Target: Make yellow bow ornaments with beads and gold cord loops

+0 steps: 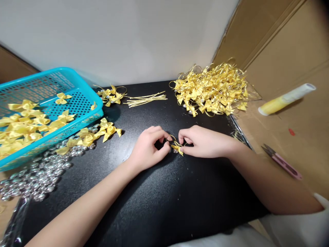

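Note:
Over the middle of the black table (154,199), my two hands meet at one small yellow ribbon bow (181,151) with a silver bell (175,150) and a thin gold cord (174,140). My left hand (153,145) is closed, its thumb and index finger pinching the cord's left side. From the right, my right hand (197,141) pinches the bow, its thumb lying on the ribbon. The fingertips cover part of the cord and bow, so the exact grip is partly hidden.
A blue basket (96,99) of yellow bows stands at the left, silver bells (43,175) beside it. Cut gold cords (146,99) lie at the back near a large pile of belled bows (213,89). Pink thread snips (282,162) and a yellow-white tube (286,99) are at the right.

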The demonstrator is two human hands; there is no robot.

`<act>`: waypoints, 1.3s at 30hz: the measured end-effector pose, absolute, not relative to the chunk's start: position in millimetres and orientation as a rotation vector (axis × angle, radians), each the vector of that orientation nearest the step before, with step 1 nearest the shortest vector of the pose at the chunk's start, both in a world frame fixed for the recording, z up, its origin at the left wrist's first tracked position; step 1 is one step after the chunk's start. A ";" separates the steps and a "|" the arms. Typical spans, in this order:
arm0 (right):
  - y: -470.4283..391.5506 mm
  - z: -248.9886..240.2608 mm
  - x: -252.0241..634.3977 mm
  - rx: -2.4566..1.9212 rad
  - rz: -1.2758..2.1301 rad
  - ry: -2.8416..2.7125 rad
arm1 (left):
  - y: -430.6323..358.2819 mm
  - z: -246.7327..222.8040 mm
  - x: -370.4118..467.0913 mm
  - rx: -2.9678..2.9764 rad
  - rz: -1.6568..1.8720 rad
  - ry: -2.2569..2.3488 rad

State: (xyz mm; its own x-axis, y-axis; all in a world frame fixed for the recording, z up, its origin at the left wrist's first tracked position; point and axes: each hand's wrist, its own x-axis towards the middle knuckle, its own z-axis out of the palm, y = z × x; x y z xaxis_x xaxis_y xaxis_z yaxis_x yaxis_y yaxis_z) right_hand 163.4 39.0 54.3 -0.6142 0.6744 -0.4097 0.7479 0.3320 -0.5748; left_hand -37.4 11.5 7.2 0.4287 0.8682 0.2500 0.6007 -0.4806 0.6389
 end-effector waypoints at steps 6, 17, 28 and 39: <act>37.7 57.8 163.3 1.298 -1.203 2.577 | 13.0 15.4 -35.8 2.181 0.865 1.161; 39.7 56.0 165.6 1.310 -1.092 2.730 | 11.8 14.5 -34.4 2.117 0.813 1.243; 37.5 54.8 163.5 1.182 -0.925 2.798 | 9.9 16.2 -30.2 2.180 0.784 1.180; 35.1 54.5 157.9 1.171 -0.780 2.814 | 10.8 21.3 -28.0 1.979 0.642 1.295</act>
